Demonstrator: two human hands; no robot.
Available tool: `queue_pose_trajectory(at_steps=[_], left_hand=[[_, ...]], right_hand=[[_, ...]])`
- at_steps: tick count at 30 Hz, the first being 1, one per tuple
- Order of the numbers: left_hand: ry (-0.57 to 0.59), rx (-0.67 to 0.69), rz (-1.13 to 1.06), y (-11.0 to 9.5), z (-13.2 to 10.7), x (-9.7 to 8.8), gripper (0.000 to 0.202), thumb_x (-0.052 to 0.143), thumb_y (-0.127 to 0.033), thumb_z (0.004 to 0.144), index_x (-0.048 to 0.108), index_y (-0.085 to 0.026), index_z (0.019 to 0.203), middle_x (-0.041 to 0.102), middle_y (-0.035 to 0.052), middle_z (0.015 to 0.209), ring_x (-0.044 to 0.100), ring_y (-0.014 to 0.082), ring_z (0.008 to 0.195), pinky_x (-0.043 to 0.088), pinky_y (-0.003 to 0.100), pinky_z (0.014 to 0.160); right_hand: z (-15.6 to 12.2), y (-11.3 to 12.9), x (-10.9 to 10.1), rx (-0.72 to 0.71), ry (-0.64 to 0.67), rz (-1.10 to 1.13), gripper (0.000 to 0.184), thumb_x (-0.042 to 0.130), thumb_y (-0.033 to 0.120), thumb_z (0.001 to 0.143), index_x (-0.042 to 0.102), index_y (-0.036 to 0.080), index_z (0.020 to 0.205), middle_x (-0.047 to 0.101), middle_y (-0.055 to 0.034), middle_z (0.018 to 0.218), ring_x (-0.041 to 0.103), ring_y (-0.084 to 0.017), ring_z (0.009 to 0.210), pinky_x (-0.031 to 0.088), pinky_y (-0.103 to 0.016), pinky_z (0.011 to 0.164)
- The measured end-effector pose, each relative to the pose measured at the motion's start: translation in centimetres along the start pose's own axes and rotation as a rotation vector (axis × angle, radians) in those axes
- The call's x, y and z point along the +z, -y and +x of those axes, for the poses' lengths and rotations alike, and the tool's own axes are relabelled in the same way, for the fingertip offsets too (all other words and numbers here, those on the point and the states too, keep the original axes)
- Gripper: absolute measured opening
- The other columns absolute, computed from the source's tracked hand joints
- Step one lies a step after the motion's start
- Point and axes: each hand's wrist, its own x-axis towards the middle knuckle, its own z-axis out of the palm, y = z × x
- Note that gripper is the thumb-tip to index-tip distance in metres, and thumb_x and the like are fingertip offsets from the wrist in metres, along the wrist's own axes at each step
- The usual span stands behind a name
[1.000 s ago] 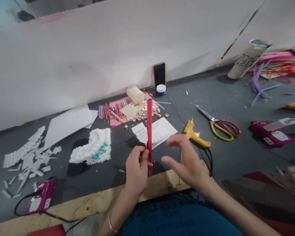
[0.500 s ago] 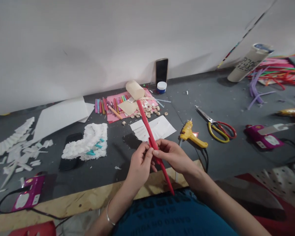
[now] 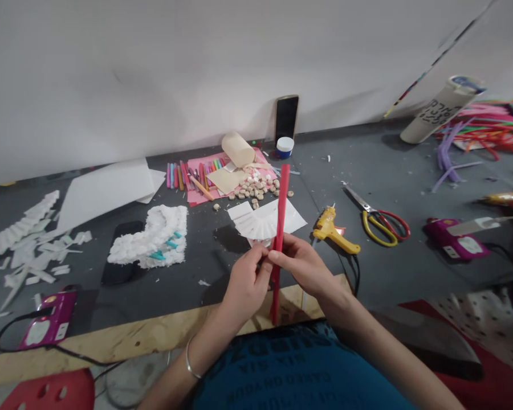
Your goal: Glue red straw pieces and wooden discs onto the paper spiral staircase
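Observation:
A long, narrow red strip (image 3: 283, 199), folded or rolled, stands nearly upright over the table's front edge. Both hands pinch it around its middle. My left hand (image 3: 250, 279) is closed on it from the left, thumb and fingers pressed together. My right hand (image 3: 303, 265) grips it from the right, thumb lying across the front. Just behind the strip lies a pleated white paper piece (image 3: 256, 222). To the right of my right hand rests a yellow glue gun (image 3: 333, 230). The strip's lower end hangs near my blue shirt.
Scissors (image 3: 376, 219) lie at right, near a purple power box (image 3: 457, 239). Pebbles (image 3: 259, 188), markers (image 3: 182, 179) and a beige roll (image 3: 238, 149) sit at the back. A white textured piece (image 3: 166, 236) partly covers a dark phone (image 3: 122, 267). Paper scraps (image 3: 38, 262) are scattered left.
The red strip has swung from leaning up-left to nearly upright. Both hands keep hold of it and have shifted slightly; the view has moved a little.

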Motion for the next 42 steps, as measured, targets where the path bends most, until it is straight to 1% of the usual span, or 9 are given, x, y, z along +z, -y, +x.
queue_pose_trajectory(at_steps=[10,14,17,22,26,29,35,38,42], left_hand=[[-0.052,-0.007,-0.163,0.5,-0.1,0.3,0.028,0.047,-0.038,0.095,0.048,-0.019,0.074,0.050,-0.0033,0.066,0.047,0.0106,0.060,0.040,0.023,0.058],[0.003,-0.106,-0.288,1.0,0.0,0.1,0.029,0.048,-0.047,0.094,0.049,-0.021,0.082,0.053,-0.0043,0.065,0.052,0.0104,0.051,0.043,0.022,0.051],[0.040,-0.094,-0.265,0.9,0.1,-0.3,0.031,0.049,-0.050,0.093,0.053,-0.019,0.089,0.058,-0.0017,0.070,0.056,0.0120,0.057,0.047,0.023,0.053],[0.176,-0.157,-0.246,0.6,-0.7,-1.1,0.029,0.057,-0.044,0.088,0.059,-0.016,0.097,0.066,0.0056,0.082,0.062,0.0153,0.072,0.052,0.027,0.063],[0.279,-0.272,-0.257,0.7,-1.6,-1.6,0.025,0.058,-0.039,0.086,0.062,-0.017,0.097,0.064,0.0017,0.071,0.055,0.0109,0.055,0.047,0.023,0.052],[0.240,-0.275,-0.259,0.9,-1.8,-1.5,0.022,0.060,-0.038,0.084,0.062,-0.017,0.090,0.061,-0.0008,0.066,0.047,0.0082,0.047,0.041,0.021,0.044],[0.055,-0.079,0.122,1.6,-2.0,-2.0,0.014,0.059,-0.033,0.086,0.064,-0.020,0.085,0.064,0.0001,0.071,0.055,0.0129,0.060,0.041,0.022,0.052],[0.018,-0.052,0.312,2.5,-2.4,-2.7,0.016,0.058,-0.035,0.086,0.066,-0.021,0.086,0.063,-0.0003,0.069,0.056,0.0150,0.060,0.041,0.024,0.054],[0.023,-0.036,0.365,3.1,-2.8,-3.4,0.023,0.056,-0.041,0.087,0.067,-0.022,0.090,0.065,0.0013,0.074,0.058,0.0166,0.062,0.041,0.025,0.055]], right_hand=[[0.8,-0.4,-0.4,0.086,-0.004,0.088,0.029,0.074,0.045,0.079,0.069,0.017,0.084,0.063,0.0002,0.074,0.055,-0.011,0.064,0.048,-0.025,0.064],[0.9,0.2,-0.5,0.027,-0.009,-0.029,0.026,0.072,0.044,0.081,0.069,0.018,0.085,0.064,0.0009,0.074,0.055,-0.010,0.063,0.047,-0.025,0.062],[1.0,0.5,-0.6,-0.022,-0.036,-0.113,0.024,0.071,0.043,0.082,0.068,0.019,0.085,0.064,0.0011,0.075,0.055,-0.011,0.064,0.046,-0.024,0.062],[1.3,0.5,-1.3,-0.081,-0.214,-0.116,0.025,0.070,0.043,0.082,0.065,0.019,0.081,0.061,0.0023,0.066,0.052,-0.010,0.057,0.045,-0.024,0.057],[1.4,0.6,-2.0,-0.085,-0.282,-0.002,0.027,0.072,0.044,0.080,0.068,0.019,0.089,0.062,0.0023,0.069,0.053,-0.009,0.056,0.047,-0.025,0.058],[1.2,0.3,-2.1,-0.047,-0.249,0.047,0.034,0.069,0.050,0.082,0.071,0.021,0.100,0.066,-0.0005,0.081,0.059,-0.011,0.067,0.049,-0.025,0.064],[1.0,0.0,-1.8,-0.053,-0.241,0.065,0.037,0.064,0.054,0.085,0.069,0.021,0.102,0.062,0.0014,0.073,0.056,-0.010,0.061,0.048,-0.024,0.062],[1.1,0.5,-1.9,-0.062,-0.256,0.117,0.040,0.062,0.057,0.086,0.069,0.020,0.096,0.062,0.0016,0.070,0.054,-0.010,0.058,0.047,-0.023,0.058],[1.1,0.8,-2.5,-0.058,-0.273,0.093,0.036,0.064,0.055,0.086,0.069,0.020,0.095,0.062,0.0025,0.069,0.054,-0.009,0.058,0.046,-0.023,0.060]])
